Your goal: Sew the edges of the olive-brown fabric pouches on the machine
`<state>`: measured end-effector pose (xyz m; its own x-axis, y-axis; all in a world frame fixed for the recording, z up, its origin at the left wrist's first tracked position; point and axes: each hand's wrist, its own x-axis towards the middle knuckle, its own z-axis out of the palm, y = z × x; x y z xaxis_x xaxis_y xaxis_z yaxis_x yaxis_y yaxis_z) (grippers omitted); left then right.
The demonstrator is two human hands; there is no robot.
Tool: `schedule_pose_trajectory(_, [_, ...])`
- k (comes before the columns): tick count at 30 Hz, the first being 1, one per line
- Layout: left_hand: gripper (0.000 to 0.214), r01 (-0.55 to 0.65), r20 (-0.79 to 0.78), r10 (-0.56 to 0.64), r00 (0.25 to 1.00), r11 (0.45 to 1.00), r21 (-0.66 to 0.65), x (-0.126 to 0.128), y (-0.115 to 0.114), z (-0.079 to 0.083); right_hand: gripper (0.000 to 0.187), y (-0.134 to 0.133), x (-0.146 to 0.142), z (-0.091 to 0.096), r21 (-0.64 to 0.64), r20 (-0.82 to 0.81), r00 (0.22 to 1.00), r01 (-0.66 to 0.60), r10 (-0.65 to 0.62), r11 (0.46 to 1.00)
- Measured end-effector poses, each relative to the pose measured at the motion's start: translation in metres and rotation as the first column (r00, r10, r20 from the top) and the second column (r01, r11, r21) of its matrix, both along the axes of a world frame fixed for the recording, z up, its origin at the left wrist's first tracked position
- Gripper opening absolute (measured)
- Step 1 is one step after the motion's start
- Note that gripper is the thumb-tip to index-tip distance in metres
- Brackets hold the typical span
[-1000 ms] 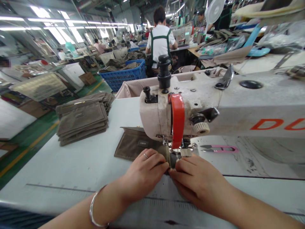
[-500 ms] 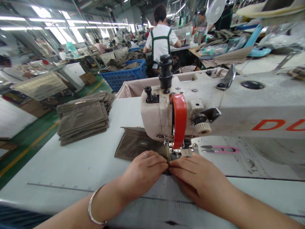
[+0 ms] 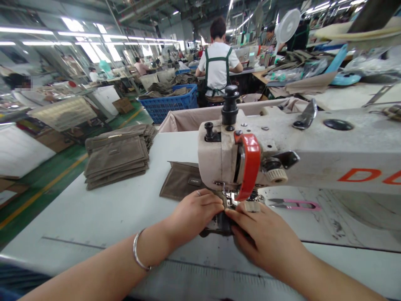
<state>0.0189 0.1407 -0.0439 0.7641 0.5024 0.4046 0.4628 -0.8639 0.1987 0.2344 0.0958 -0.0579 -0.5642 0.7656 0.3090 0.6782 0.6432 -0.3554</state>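
A dark olive-brown fabric pouch piece (image 3: pixel 177 182) with a small label lies flat on the white machine table, its right edge under the presser foot (image 3: pixel 230 198) of the sewing machine (image 3: pixel 212 161). My left hand (image 3: pixel 196 212) has its fingers closed together on the piece's near right edge, just left of the foot. Directly opposite, my right hand (image 3: pixel 266 230) pinches the same edge in front of the needle, its fingertips almost touching the left ones. Between and below my fingers something dark shows, partly hidden. The needle itself is hard to make out behind the orange guard (image 3: pixel 249 165).
A stack of similar pouches (image 3: pixel 117 159) sits at the table's far left. Pink-handled thread snips (image 3: pixel 296 204) lie right of the foot. Behind the table are a cloth-lined bin (image 3: pixel 184 121), a blue crate (image 3: pixel 171 104) of fabric and a seated co-worker (image 3: pixel 217 62).
The fabric piece has slid away from me past the presser foot, both hands staying on its near edge. More of the dark area below my fingers shows. My view has shifted slightly.
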Motion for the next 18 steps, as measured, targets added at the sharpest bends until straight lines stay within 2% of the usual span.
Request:
schedule_pose_trajectory(4, [0.018, -0.063, -0.018, 0.062, 0.998, 0.997, -0.039, 0.002, 0.009, -0.004, 0.036, 0.004, -0.001, -0.001, -0.016, 0.064, 0.997, 0.041, -0.040, 0.999])
schedule_pose_trajectory(10, [0.016, -0.185, 0.080, 0.188, 0.979, 0.982, -0.042, 0.004, 0.021, -0.015, 0.038, 0.004, -0.003, -0.003, -0.004, 0.097, 0.994, 0.058, -0.057, 0.998])
schedule_pose_trajectory(18, [0.016, -0.232, 0.055, 0.236, 0.970, 0.971, -0.060, 0.003, 0.028, -0.016, 0.040, 0.004, -0.002, -0.001, 0.004, 0.099, 0.993, 0.067, -0.068, 0.998])
